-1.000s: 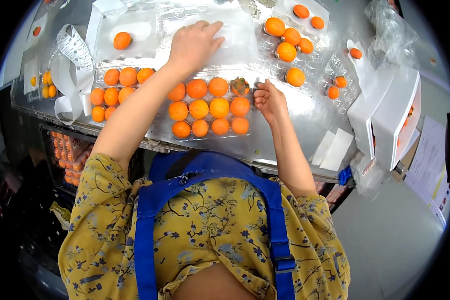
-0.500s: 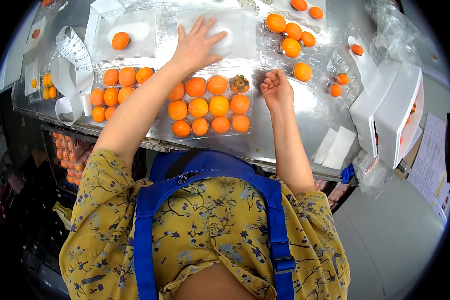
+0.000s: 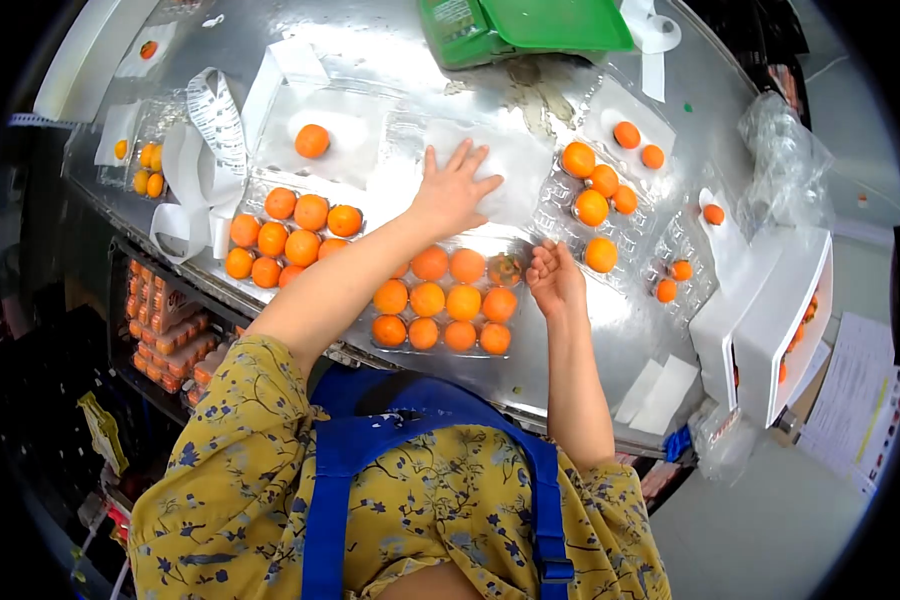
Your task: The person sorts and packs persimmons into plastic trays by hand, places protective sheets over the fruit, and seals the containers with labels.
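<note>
– what is the left hand (image 3: 455, 190) doing?
– it's spread wide, fingers apart and palm down, over a white sheet (image 3: 518, 180). it has hold of nothing. how hard it presses, i can't tell.
– and the right hand (image 3: 557, 278)?
– half curled, palm partly showing, just beside the upper right corner of the front tray (image 3: 440, 354). i can't tell whether its fingertips pinch the clear plastic there.
– where is that tray?
– on the metal table (image 3: 620, 325), between the two forearms and close to the near edge. it carries orange fruit (image 3: 463, 302) in three rows of four, the far left one partly behind the left forearm. the piece nearest the right hand shows its leafy top.
– what's around it?
– to the left, a second batch (image 3: 272, 239) of the same fruit, with a single fruit (image 3: 312, 141) on another sheet above it. a printed paper strip (image 3: 217, 118) curls beside them. to the right, a loose cluster (image 3: 591, 208) sits in clear plastic.
– further out?
– a green container (image 3: 560, 25) at the far side, white boxes (image 3: 760, 310) at the right edge, and packed fruit (image 3: 165, 330) stacked below the table on the left.
</note>
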`<state>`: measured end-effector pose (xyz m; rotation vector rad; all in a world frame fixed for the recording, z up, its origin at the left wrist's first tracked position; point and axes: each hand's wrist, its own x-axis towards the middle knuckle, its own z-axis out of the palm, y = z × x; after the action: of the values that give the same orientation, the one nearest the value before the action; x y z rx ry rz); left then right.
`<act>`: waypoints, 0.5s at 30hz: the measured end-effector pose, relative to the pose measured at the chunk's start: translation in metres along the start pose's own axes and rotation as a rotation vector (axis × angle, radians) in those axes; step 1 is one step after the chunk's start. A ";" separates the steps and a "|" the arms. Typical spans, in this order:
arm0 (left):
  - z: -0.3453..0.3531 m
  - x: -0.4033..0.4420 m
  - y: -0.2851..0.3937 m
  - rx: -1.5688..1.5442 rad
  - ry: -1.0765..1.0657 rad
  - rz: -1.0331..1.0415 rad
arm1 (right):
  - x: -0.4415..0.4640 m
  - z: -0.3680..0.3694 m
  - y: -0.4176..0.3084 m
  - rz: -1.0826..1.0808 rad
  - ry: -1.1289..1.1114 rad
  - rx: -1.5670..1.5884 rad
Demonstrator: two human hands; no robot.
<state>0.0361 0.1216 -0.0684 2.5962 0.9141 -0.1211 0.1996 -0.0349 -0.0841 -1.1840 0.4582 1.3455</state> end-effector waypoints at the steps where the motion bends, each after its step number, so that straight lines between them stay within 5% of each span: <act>1: 0.001 -0.003 -0.001 -0.033 0.030 0.009 | -0.001 -0.002 0.001 0.036 0.009 -0.032; 10: -0.008 -0.018 -0.012 -0.253 0.328 0.185 | -0.005 -0.019 -0.011 0.091 -0.120 -0.228; 15: -0.023 -0.060 -0.016 -0.431 0.544 0.097 | -0.033 -0.022 -0.011 -0.021 -0.112 -0.429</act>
<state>-0.0221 0.1063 -0.0404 2.2799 0.8589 0.7567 0.2091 -0.0675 -0.0606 -1.4450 0.0743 1.5289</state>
